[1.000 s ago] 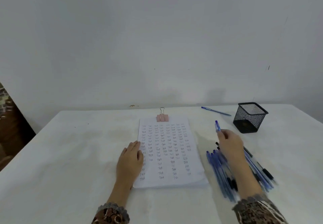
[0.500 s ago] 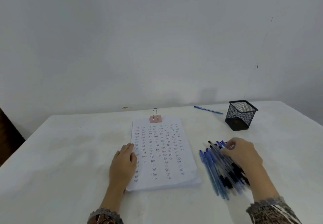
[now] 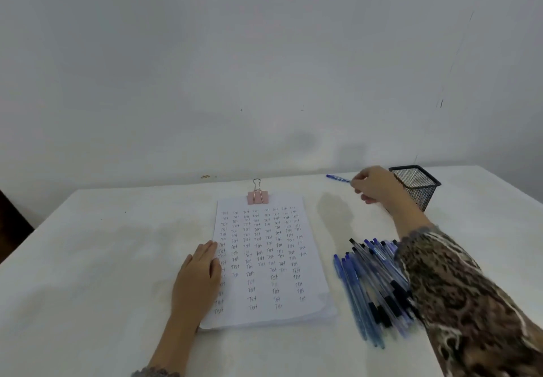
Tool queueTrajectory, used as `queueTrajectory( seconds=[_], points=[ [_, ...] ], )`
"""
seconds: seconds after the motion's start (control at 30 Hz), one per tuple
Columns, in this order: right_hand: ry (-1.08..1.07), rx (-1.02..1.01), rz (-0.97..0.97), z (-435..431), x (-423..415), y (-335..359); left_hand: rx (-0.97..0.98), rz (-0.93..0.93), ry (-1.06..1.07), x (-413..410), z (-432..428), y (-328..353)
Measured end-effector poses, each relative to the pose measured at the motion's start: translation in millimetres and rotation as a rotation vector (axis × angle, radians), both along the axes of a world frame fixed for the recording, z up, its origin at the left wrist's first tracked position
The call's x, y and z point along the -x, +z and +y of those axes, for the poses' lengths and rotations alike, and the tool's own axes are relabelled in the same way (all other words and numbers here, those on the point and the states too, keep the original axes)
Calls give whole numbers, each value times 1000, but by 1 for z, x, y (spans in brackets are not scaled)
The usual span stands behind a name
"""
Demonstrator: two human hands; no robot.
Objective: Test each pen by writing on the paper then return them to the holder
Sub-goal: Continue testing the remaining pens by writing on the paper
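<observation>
A sheet of paper [image 3: 264,259] filled with rows of the handwritten word "Test" lies in the middle of the table, under a pink binder clip [image 3: 258,196] at its top edge. My left hand [image 3: 197,279] lies flat on its left edge. A pile of several blue and black pens [image 3: 370,285] lies right of the paper. A black mesh holder [image 3: 415,185] stands at the back right. My right hand [image 3: 374,184] is stretched out just left of the holder, fingers curled on the near end of a lone blue pen [image 3: 338,178] that lies on the table.
The white table [image 3: 102,259] runs back to a plain white wall. My patterned right sleeve [image 3: 458,297] covers part of the pen pile. A dark piece of furniture [image 3: 11,229] shows at the far left edge.
My right hand has left the pen pile and reached forward to the lone blue pen beside the holder. The left hand has stayed on the paper.
</observation>
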State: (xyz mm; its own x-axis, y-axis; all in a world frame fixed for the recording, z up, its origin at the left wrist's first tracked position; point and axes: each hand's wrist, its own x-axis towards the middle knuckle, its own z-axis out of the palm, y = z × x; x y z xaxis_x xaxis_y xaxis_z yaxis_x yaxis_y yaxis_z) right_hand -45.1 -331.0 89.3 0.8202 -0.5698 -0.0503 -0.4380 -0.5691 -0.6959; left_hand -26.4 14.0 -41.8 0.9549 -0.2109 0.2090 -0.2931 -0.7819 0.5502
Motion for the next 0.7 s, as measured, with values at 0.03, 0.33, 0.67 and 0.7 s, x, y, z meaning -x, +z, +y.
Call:
queueTrajectory(
  seconds=[0.03,0.33,0.67,0.7],
  points=[
    [0,52,-2,-4,-12,-6,-8,5,-1,0,0,0],
    [161,366,280,-41,-73,-72,-60,8,25,-6,-3,-4],
    [162,702,347,-52,-89,-92,-114,-13,33,-10,-4,-7],
    [179,756,333,-51,-88,-92,-113,-14,34,-10,-4,-7]
  ],
)
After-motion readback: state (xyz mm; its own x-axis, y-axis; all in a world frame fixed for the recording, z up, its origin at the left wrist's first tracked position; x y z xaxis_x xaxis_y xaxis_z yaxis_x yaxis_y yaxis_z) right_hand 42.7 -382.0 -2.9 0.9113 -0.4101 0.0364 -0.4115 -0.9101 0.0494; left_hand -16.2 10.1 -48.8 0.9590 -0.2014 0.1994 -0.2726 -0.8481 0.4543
